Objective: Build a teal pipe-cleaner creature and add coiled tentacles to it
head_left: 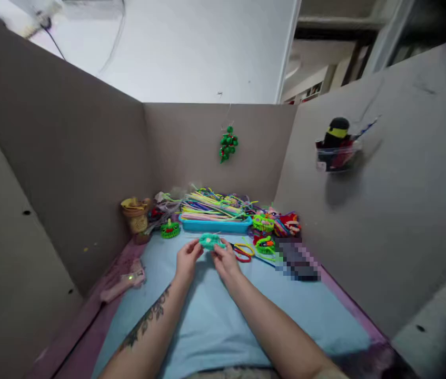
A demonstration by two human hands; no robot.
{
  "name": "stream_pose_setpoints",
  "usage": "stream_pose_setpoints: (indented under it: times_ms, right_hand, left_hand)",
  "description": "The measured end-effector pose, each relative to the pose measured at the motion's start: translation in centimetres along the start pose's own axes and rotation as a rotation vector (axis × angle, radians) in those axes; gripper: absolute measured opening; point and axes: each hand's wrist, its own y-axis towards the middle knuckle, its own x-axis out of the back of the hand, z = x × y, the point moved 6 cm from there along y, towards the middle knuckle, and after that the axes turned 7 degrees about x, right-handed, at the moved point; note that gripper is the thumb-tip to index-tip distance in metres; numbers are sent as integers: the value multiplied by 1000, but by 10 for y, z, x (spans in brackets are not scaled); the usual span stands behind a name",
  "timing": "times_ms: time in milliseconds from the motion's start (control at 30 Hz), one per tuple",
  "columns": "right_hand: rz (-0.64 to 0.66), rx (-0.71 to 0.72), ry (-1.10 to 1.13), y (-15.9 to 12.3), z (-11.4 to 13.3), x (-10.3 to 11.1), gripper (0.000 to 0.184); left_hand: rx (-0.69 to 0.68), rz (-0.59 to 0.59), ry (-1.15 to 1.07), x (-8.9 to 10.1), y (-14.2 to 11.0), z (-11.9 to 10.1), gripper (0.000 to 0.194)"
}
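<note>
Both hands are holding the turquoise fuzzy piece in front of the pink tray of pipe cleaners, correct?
Not quite: the head view shows the tray of pipe cleaners is blue, not pink. The left hand and right hand do hold the turquoise fuzzy piece in front of it.

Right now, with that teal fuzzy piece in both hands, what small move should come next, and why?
I'd perhaps turn the teal fuzzy piece slightly with the right hand, the left hand steadying it: each holds one end, so neither need let go, and that could show its other side.
</note>
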Motion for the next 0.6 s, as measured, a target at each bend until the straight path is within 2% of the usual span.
stream_pose_setpoints:
  times_ms: [267, 467, 600]
  right_hand:
    - [38, 21, -18, 3, -4, 1, 54]
    - [52, 27, -24, 3, -5, 2, 50]
    - [56, 32, -27, 4, -5, 2, 49]
  left_hand:
    - [-100, -43, 58, 0, -2, -4, 40]
    - [-67, -89, 35, 3, -1, 0, 36]
    - [-59, -79, 22, 2, -2, 0, 40]
